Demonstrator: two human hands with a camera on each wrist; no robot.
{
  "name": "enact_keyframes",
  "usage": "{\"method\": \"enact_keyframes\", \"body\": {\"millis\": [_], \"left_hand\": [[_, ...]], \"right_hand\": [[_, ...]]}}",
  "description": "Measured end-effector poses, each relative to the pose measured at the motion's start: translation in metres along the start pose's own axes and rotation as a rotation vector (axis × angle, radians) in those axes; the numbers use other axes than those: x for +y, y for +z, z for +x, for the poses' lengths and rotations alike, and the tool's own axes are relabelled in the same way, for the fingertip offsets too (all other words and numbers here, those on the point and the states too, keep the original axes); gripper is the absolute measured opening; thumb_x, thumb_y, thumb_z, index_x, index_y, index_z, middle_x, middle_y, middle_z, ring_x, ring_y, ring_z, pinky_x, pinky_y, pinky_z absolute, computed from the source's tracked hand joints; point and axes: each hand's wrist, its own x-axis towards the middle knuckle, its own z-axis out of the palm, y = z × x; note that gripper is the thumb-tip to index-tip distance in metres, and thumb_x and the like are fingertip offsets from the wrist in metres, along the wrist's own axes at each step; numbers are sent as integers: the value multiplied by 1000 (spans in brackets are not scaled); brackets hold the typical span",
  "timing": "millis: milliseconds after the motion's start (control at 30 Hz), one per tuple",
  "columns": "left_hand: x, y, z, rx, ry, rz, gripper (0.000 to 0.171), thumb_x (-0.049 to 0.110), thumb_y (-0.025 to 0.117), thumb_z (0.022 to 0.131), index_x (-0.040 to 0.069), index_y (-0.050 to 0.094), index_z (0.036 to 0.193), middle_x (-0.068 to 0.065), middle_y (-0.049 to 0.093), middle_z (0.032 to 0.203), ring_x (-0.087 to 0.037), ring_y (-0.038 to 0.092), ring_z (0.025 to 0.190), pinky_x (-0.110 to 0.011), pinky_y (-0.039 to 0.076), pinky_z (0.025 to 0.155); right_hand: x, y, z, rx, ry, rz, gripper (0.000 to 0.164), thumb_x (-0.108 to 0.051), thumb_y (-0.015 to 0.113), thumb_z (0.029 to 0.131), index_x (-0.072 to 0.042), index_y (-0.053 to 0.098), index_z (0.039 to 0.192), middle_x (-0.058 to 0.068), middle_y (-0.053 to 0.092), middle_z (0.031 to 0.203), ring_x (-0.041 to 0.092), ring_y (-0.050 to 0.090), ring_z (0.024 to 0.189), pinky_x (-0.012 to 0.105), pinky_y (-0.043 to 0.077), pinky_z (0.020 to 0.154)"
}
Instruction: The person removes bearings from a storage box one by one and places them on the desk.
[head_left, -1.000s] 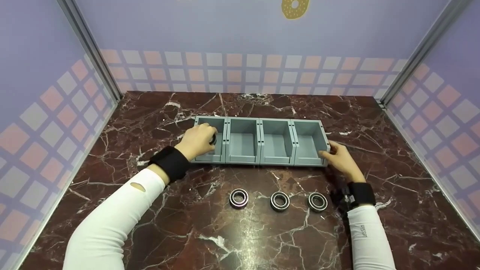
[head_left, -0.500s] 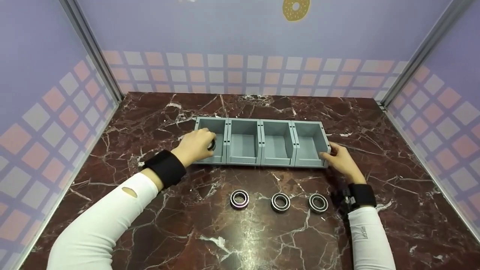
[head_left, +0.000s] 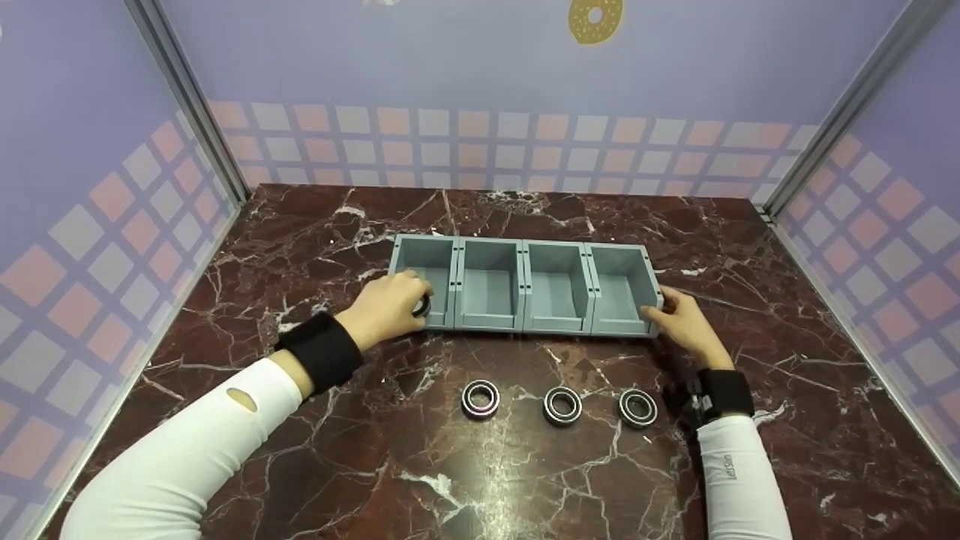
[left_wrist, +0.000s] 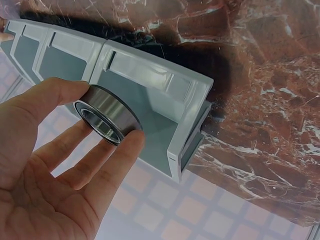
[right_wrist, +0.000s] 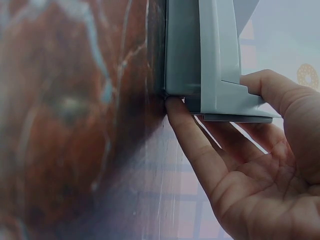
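Note:
My left hand (head_left: 384, 309) pinches a steel ball bearing (left_wrist: 111, 114) between thumb and fingertips, at the front of the leftmost compartment. In the left wrist view the bearing is tilted and stands just before that compartment's low front lip. A row of several joined grey bins (head_left: 489, 322) lies across the table. At its right end my right hand (head_left: 686, 324) grips the outer side wall, thumb over the rim and fingers against the outside. The right wrist view shows those fingers (right_wrist: 200, 150) along the bin's edge.
Three more bearings lie flat in a row in front of the bins: a left one (head_left: 480, 399), a middle one (head_left: 562, 406) and a right one (head_left: 637, 409). The marbled dark red table (head_left: 360, 465) is enclosed by patterned panels at the back and sides.
My left hand has drawn back toward me and slightly left with the bearing, from inside the leftmost compartment to its front. My right hand keeps its grip on the bin wall.

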Motion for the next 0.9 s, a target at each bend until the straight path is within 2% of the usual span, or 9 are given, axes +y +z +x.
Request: {"method": "enact_keyframes", "body": {"millis": [333,600,833,900], "left_hand": [[5,3,-12,-31,23,2,37,10,78,82,0,73,117,-22,71,110,-42,71,100,-53,62,81],[11,10,-22,-57,53,5,36,10,78,82,0,73,116,-21,71,107,-38,71,95,-49,63,79],[13,17,-30,-67,64,8,25,9,80,78,2,72,101,-16,68,94,-38,70,87,-49,60,70],[13,18,-33,-60,69,9,26,8,80,77,3,72,102,-16,68,94,-37,70,86,-50,60,70]], "right_hand": [[0,0,-1,10,-2,-4,49,-6,60,100,14,49,143,39,62,129,-11,58,87,9,49,74],[-1,1,-1,7,10,9,50,-6,59,100,14,47,145,40,60,132,-14,56,88,8,49,76],[-1,1,1,13,16,-3,49,-8,61,100,14,49,142,32,64,123,-7,55,80,13,48,66],[-12,0,-3,6,19,1,48,-5,61,100,16,49,141,33,65,122,-7,56,79,13,49,66]]}}
